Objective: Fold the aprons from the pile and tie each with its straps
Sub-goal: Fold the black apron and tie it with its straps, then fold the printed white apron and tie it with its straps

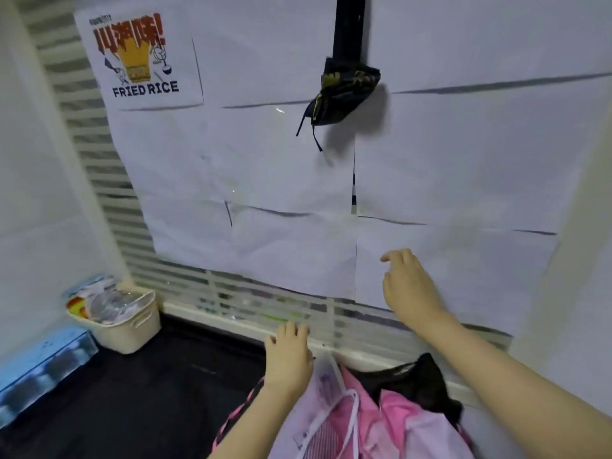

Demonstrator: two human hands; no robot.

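- The wall of taped white paper sheets [463,160] rises straight behind the pile, on the side away from the person.
- The flat black tabletop [149,392] spreads out to the left of the pile and carries it.
- The heap of pink, white and black fabric aprons [397,409], the task's thing, lies at the person's near edge, directly under both forearms. The frame cuts off its lower part, so its long axis cannot be told. A thin white strap [354,422] runs down its middle toward the person.
- The cream plastic basket [132,329] of clear packets stands well to the left of the pile, in the corner.
- The small dark bundle of navy-and-gold cloth with two dangling straps [344,94] sits high above the pile, by a black post. It is blurred, and whether it hangs there or is in the air cannot be told.
- The right hand [409,286] is raised above the pile's far side, in front of the paper, fingers loosely curled and empty.
- The left hand [288,356] is low at the pile's far left corner, fingers out flat, holding nothing. I judge it the nearer one, so it only needs to draw back and down to take the next apron.
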